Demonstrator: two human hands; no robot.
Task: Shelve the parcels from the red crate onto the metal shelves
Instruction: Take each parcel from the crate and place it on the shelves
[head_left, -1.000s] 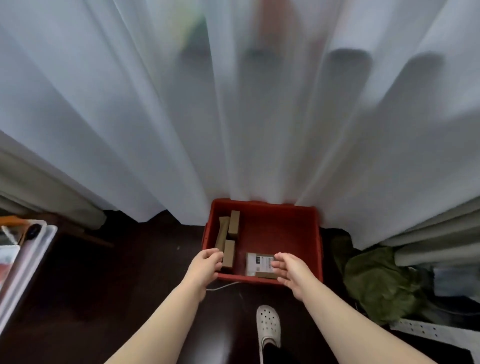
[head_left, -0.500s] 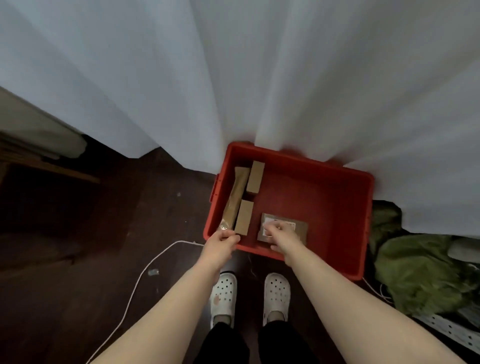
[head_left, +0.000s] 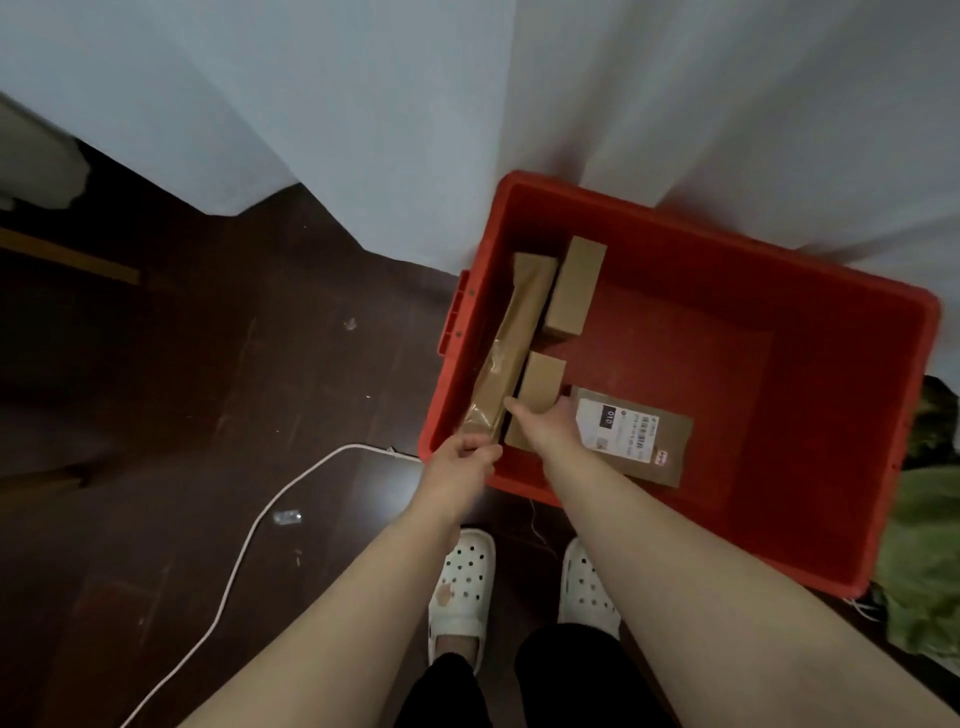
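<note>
White clogs (head_left: 460, 587) stand on the dark floor (head_left: 208, 389), close to the near wall of the red crate (head_left: 831, 415), with a white cable (head_left: 260, 519) trailing off to their left. At the crate's near-left corner the left hand (head_left: 462, 462) clamps the near end of the long parcel (head_left: 514, 348), which lies along the left wall. Just beside it the right hand (head_left: 545, 423) grips the small box (head_left: 540, 382), thumb on one side and fingers on the other. A flat labelled parcel (head_left: 641, 434) lies near the front wall, touching that hand. A second small box (head_left: 574, 288) sits towards the far-left corner. A white curtain (head_left: 415, 104) hangs over the far rim.
</note>
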